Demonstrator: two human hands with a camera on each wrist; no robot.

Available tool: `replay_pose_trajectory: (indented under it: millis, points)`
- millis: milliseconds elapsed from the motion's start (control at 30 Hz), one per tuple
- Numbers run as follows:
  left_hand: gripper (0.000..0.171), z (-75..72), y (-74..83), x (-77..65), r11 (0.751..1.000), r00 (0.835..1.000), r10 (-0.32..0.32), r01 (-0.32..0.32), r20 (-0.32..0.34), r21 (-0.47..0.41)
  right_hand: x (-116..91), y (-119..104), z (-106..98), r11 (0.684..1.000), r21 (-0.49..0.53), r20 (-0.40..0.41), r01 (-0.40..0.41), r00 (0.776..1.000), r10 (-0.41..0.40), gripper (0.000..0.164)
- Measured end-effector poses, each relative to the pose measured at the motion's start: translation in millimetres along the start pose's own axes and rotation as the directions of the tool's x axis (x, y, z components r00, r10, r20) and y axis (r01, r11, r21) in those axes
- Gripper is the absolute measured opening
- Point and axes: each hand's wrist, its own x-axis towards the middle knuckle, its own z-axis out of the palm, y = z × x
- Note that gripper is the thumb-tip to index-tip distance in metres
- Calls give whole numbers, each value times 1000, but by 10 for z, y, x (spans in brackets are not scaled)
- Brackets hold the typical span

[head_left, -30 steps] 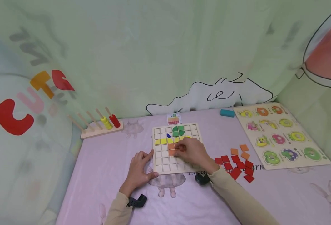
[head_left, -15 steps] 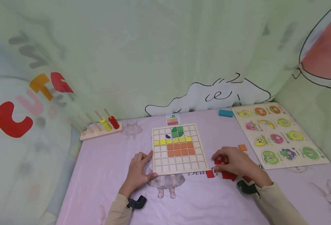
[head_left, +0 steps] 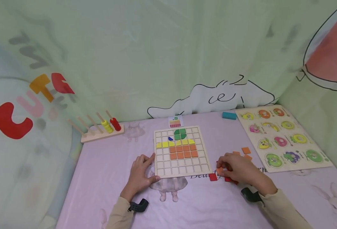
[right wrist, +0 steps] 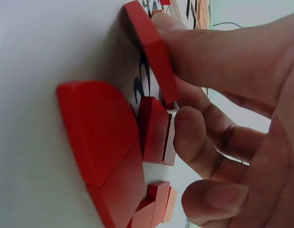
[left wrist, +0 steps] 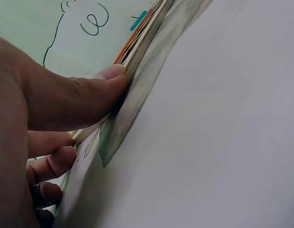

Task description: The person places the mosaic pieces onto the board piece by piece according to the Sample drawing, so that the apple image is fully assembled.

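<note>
A wooden grid board [head_left: 160, 165] lies flat at mid-table, bearing green, blue, yellow and orange tiles. My left hand [head_left: 140, 171] holds the board's lower left corner, index finger on the left edge and thumb on the corner. In the left wrist view the thumb [left wrist: 90, 97] presses the board's edge while the other fingers curl below. Over the loose tiles to the right, my right hand [head_left: 241, 168] pinches an orange tile [head_left: 220, 171] between thumb and index finger. Close under the thumb in the right wrist view, a red tile [right wrist: 151, 45] stands tilted. Several red tiles [right wrist: 101, 133] lie around the hand.
A small picture card [head_left: 175, 121] lies behind the board. Loose orange tiles [head_left: 246, 150] lie beyond the right hand. A wooden fruit puzzle [head_left: 297, 127] occupies the right side, with a teal block [head_left: 229, 115] at the back. A peg counting stand [head_left: 102, 135] is at the left.
My right hand has moved from the orange tiles on the board rightward to the loose tiles, then slightly lower onto an orange one. My left hand stays at the board's corner.
</note>
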Motion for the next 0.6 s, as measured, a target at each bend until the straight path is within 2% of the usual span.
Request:
replay_pose_trajectory:
  millis: [100, 333, 433, 533, 600]
  points:
    - [93, 0, -5, -4, 1000, 1000, -3, 3, -1, -1, 9, -22, 1, 1000, 14, -2, 2, 1000, -2, 25]
    - [93, 7, -13, -8, 1000, 1000, -11, 11, 9, -17, 54, -42, 5, 988, 152, -18, 34, 999, -32, 21]
    - [93, 0, -8, -10, 1000, 1000, -11, 11, 8, -19, 116, -70, -2, 977, 194, -95, 92, 993, -74, 25]
    - [93, -4, -4, -5, 1000, 1000, -9, 9, 7, -16, 213, -118, 8, 962, 232, -193, 141, 976, -97, 26]
    - [93, -4, -2, -1, 1000, 1000, -9, 9, 8, -14, 295, -159, 42, 956, 253, -257, 149, 963, -82, 24]
